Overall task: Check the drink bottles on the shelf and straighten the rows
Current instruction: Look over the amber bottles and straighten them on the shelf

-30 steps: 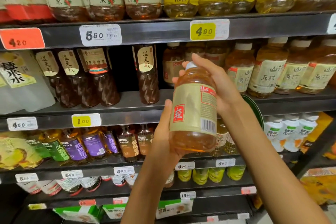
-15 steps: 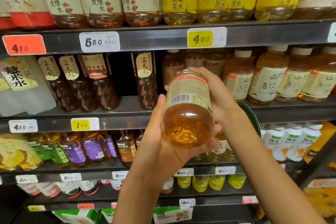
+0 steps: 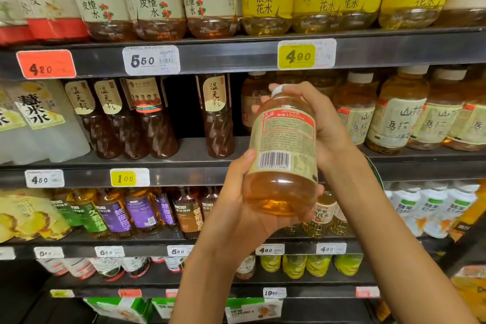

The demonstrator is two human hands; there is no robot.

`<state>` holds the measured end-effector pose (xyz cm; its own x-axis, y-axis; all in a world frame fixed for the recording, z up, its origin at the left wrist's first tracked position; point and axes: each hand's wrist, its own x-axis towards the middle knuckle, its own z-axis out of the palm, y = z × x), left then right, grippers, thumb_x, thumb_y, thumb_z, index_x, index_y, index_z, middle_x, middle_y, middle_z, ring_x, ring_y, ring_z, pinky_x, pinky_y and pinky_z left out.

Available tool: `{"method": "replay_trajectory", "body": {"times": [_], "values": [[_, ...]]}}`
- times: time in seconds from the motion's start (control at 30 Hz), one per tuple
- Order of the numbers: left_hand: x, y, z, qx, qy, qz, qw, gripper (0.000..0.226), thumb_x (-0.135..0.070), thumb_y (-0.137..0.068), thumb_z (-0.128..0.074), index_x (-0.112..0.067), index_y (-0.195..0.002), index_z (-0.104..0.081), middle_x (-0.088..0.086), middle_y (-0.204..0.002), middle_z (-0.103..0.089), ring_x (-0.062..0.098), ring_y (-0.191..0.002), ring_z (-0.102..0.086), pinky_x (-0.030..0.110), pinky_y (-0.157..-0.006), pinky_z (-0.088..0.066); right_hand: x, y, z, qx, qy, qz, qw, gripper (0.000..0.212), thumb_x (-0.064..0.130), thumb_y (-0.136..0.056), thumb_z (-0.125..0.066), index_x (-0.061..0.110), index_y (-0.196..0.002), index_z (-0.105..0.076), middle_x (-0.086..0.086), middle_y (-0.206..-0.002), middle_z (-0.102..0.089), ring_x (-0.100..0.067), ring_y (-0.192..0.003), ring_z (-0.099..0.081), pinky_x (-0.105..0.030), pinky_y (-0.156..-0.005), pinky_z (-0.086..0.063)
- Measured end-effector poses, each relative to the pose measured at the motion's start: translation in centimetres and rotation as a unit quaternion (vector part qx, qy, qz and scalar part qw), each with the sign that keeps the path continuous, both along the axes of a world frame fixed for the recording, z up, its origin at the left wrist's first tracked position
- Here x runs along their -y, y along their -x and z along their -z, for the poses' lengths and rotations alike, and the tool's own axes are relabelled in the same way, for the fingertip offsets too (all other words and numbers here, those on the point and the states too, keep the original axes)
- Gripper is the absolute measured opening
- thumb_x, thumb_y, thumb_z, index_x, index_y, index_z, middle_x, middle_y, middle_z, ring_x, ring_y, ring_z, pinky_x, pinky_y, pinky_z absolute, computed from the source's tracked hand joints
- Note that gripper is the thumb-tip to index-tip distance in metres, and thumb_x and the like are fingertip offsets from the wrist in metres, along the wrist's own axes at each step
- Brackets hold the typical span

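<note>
**Bottle inspection: back label now facing me**

I hold the amber bottle (image 3: 282, 155) off the middle shelf (image 3: 194, 150), in front of its right half. My left hand (image 3: 236, 213) cups the base with fingers curled round it; my right hand (image 3: 318, 123) grips the shoulder and cap. Since a second ago I have rotated and tilted it, so the barcode panel now shows. Judgement: checking continues; returning it to its row near the front edge remains.
</note>
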<state>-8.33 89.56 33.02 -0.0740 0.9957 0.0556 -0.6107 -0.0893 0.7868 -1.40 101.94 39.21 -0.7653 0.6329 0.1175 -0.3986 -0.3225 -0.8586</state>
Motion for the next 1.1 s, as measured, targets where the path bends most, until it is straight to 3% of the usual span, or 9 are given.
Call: {"method": "replay_trajectory", "body": {"times": [0.1,0.23,0.37,0.5,0.63,0.8,0.97,1.03,1.1], "values": [[0.1,0.6,0.3,-0.088,0.004,-0.075,0.993,0.06,-0.051,-0.077,-0.059,-0.016,-0.126,-0.058,0.012,-0.115,-0.07,0.027,-0.101,-0.069,0.035,-0.075,-0.059,-0.7,-0.4,-0.4,-0.016,-0.048,0.028,0.998,0.027,0.027,-0.09,-0.056,0.006,-0.107,-0.061,-0.011,-0.099,-0.07,-0.018,-0.086,-0.066,-0.033,-0.084,-0.052],[-0.2,1.4,0.6,-0.231,-0.047,-0.185,0.954,0.055,-0.026,-0.078,-0.071,-0.03,-0.13,-0.053,0.002,-0.115,-0.07,0.021,-0.106,-0.067,0.03,-0.078,-0.056,-0.4,-0.3,0.0,0.052,-0.178,0.079,0.979,0.043,0.043,-0.083,-0.063,0.015,-0.115,-0.063,0.001,-0.101,-0.071,-0.013,-0.095,-0.067,-0.03,-0.082,-0.05],[-1.2,0.7,1.4,-0.275,-0.074,-0.227,0.932,0.059,-0.031,-0.073,-0.077,-0.048,-0.124,-0.053,-0.004,-0.113,-0.069,0.017,-0.102,-0.068,0.03,-0.073,-0.058,0.2,0.3,0.6,0.066,-0.194,0.144,0.968,0.03,0.028,-0.083,-0.073,0.014,-0.108,-0.065,-0.001,-0.092,-0.072,-0.012,-0.082,-0.069,-0.028,-0.073,-0.053],[-1.7,1.6,2.2,-0.231,-0.058,-0.212,0.948,0.051,-0.058,-0.085,-0.057,-0.041,-0.132,-0.05,-0.007,-0.126,-0.065,0.013,-0.117,-0.061,0.035,-0.092,-0.052,-0.5,-0.1,0.0,0.007,-0.153,0.102,0.983,0.014,0.019,-0.082,-0.069,0.013,-0.095,-0.069,-0.004,-0.086,-0.072,-0.012,-0.075,-0.069,-0.024,-0.066,-0.054],[-1.9,1.3,1.6,-0.165,0.027,-0.131,0.977,0.082,-0.073,-0.063,-0.063,-0.015,-0.12,-0.059,0.001,-0.094,-0.076,0.013,-0.085,-0.072,0.02,-0.065,-0.056,-1.0,-0.1,0.0,-0.066,-0.042,0.008,0.997,0.026,0.021,-0.077,-0.059,0.009,-0.098,-0.07,-0.01,-0.089,-0.074,-0.021,-0.082,-0.071,-0.028,-0.072,-0.057],[-1.7,0.9,1.7,-0.227,-0.028,-0.188,0.955,0.065,-0.056,-0.073,-0.061,-0.011,-0.119,-0.059,0.003,-0.092,-0.074,0.012,-0.077,-0.07,0.015,-0.056,-0.051,-1.5,-0.3,0.4,-0.051,-0.093,0.027,0.994,0.036,0.028,-0.081,-0.055,0.009,-0.109,-0.067,-0.01,-0.101,-0.073,-0.02,-0.095,-0.068,-0.03,-0.084,-0.055],[-2.5,-0.1,1.4,-0.3,-0.081,-0.275,0.91,0.062,-0.032,-0.067,-0.074,-0.026,-0.124,-0.05,-0.007,-0.108,-0.07,0.01,-0.101,-0.067,0.02,-0.074,-0.055,-0.9,-0.8,0.1,-0.008,-0.167,0.11,0.98,0.038,0.034,-0.084,-0.067,0.004,-0.107,-0.066,-0.004,-0.091,-0.074,-0.01,-0.08,-0.069,-0.02,-0.07,-0.054],[-2.6,-0.4,1.5,-0.293,-0.093,-0.26,0.916,0.064,-0.024,-0.07,-0.077,-0.027,-0.126,-0.048,-0.005,-0.113,-0.068,0.01,-0.105,-0.066,0.02,-0.078,-0.054,-0.9,-1.0,0.0,-0.013,-0.178,0.124,0.976,0.029,0.032,-0.085,-0.066,0.007,-0.099,-0.068,-0.004,-0.091,-0.075,-0.011,-0.08,-0.069,-0.021,-0.07,-0.054],[-2.6,-0.2,1.2,-0.267,-0.097,-0.223,0.932,0.078,-0.038,-0.064,-0.082,-0.024,-0.132,-0.044,-0.001,-0.121,-0.066,0.014,-0.111,-0.064,0.022,-0.081,-0.054,-1.0,-1.1,-0.4,-0.021,-0.182,0.129,0.975,0.021,0.03,-0.082,-0.064,0.011,-0.091,-0.07,-0.006,-0.09,-0.076,-0.014,-0.081,-0.07,-0.023,-0.071,-0.056]]}}
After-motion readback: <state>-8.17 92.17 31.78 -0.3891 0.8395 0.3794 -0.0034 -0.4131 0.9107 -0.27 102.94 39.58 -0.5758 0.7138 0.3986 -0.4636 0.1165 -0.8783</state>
